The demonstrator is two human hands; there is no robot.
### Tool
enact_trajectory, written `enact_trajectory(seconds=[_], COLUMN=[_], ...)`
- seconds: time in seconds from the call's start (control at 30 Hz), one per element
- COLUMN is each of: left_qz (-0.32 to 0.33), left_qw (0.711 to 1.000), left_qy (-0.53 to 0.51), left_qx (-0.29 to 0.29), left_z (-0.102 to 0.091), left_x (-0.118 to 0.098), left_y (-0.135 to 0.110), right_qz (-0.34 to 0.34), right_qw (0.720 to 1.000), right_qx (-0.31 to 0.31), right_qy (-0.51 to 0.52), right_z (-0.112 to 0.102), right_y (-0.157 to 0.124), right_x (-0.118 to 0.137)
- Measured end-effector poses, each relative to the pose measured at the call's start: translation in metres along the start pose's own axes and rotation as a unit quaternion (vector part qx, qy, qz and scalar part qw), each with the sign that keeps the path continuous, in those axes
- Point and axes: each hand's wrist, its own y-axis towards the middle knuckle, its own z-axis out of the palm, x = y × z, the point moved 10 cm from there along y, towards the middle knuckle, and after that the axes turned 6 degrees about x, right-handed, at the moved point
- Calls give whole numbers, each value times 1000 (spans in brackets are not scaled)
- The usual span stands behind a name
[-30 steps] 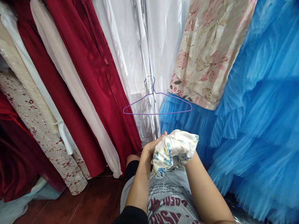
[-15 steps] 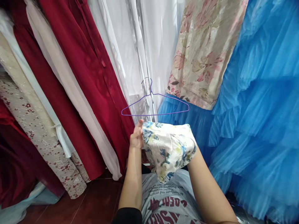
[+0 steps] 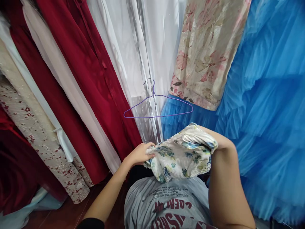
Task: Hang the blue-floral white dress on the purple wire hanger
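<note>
A small white cloth with blue and yellow flowers (image 3: 183, 154) is bunched in front of my chest. My left hand (image 3: 138, 155) pinches its left edge, fingers closed on the fabric. My right hand is hidden inside or under the cloth; only my right forearm (image 3: 226, 178) shows, bent over the top of it. An empty purple wire hanger (image 3: 158, 108) hangs just above and behind the cloth, hooked among the clothes.
Hanging garments fill the view: dark red dresses (image 3: 78, 73), white sheer fabric (image 3: 147, 47), a beige floral dress (image 3: 205, 57), a blue tulle skirt (image 3: 267, 105), a cream garment with small red flowers (image 3: 35, 130). Dark wooden floor (image 3: 62, 216) shows at lower left.
My right elbow has swung up and out to the right, and the cloth has turned and spread sideways. My left hand dropped lower and moved left along the cloth's edge.
</note>
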Motion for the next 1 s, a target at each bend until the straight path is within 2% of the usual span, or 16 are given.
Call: enact_trajectory(seconds=[0.1, 0.17, 0.3, 0.4, 0.47, 0.57, 0.67, 0.77, 0.87, 1.0], left_qz=[3, -6, -14, -25, -34, -33, -19, -10, -9, -20], left_qw=[987, 984, 980, 976, 971, 961, 955, 940, 908, 869], left_qy=[155, 177, 199, 213, 221, 220, 201, 219, 243, 285], left_qx=[29, 35, -7, -45, -85, -167, -216, -263, -341, -403], left_z=[18, 13, -27, -62, -88, -130, -164, -190, -211, -221], left_x=[25, 33, 25, 20, 21, 28, 36, 42, 42, 38], left_y=[-8, -15, -28, -36, -41, -51, -57, -60, -65, -63], right_qz=[82, 100, 83, 103, 93, 50, 12, 0, 38, 66], right_qw=[995, 990, 995, 989, 981, 970, 961, 951, 945, 943], right_qx=[-23, -50, -32, -103, -162, -227, -246, -246, -228, -221], right_qy=[53, 83, 45, -15, -44, -74, -124, -188, -231, -241], right_z=[-4, -7, -7, -27, -42, -57, -63, -69, -74, -82], right_y=[-12, -15, -16, -21, -18, 3, 37, 68, 86, 91], right_x=[-6, -9, -3, -4, -6, -14, -23, -32, -50, -68])
